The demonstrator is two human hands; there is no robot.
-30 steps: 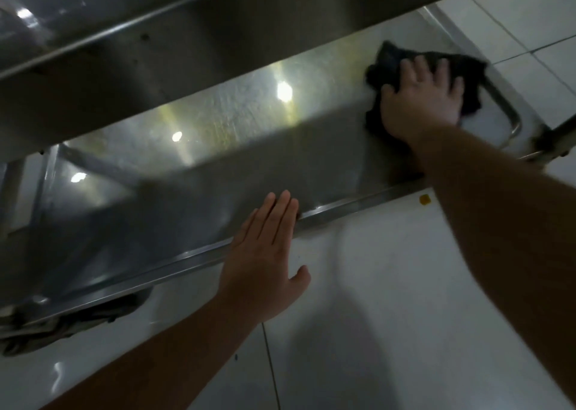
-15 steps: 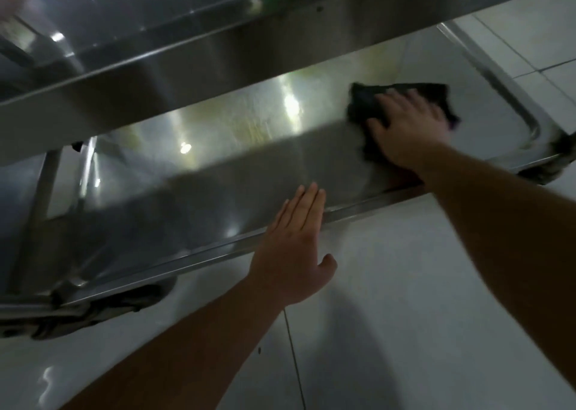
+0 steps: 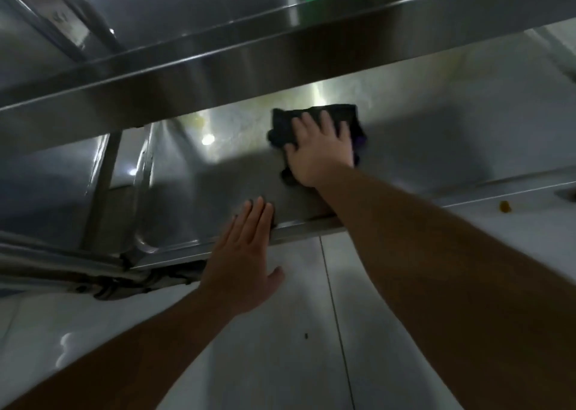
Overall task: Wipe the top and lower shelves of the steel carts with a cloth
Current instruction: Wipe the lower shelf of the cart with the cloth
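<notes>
Under the top shelf [image 3: 280, 54] of the steel cart, the lower shelf [image 3: 452, 147] runs across the view, a shallow steel tray with a raised front rim. The top shelf overhangs it as a broad band, so the person is likely crouched low to see in. Pale floor tiles [image 3: 311, 347] fill the foreground.

Right forearm reaches in over the front rim. Right hand [image 3: 321, 154] lies flat on the dark cloth [image 3: 314, 119], fingers straight and spread, pressing it down rather than clutching it; a flat palm spreads pressure over more cloth, which suits wiping. Cloth sits bunched on the lower shelf, about mid-length, toward the back, edges showing beyond the fingertips and to the hand's left.

Left hand [image 3: 243, 253] rests outside the tray, fingers straight and together, tips on the front rim. Probably a brace, steadying the cart or the body against the push.

Yellowish streaks [image 3: 199, 121] show left of the cloth, likely residue not yet wiped. Small orange speck [image 3: 504, 206] on the floor by the rim, far right.
</notes>
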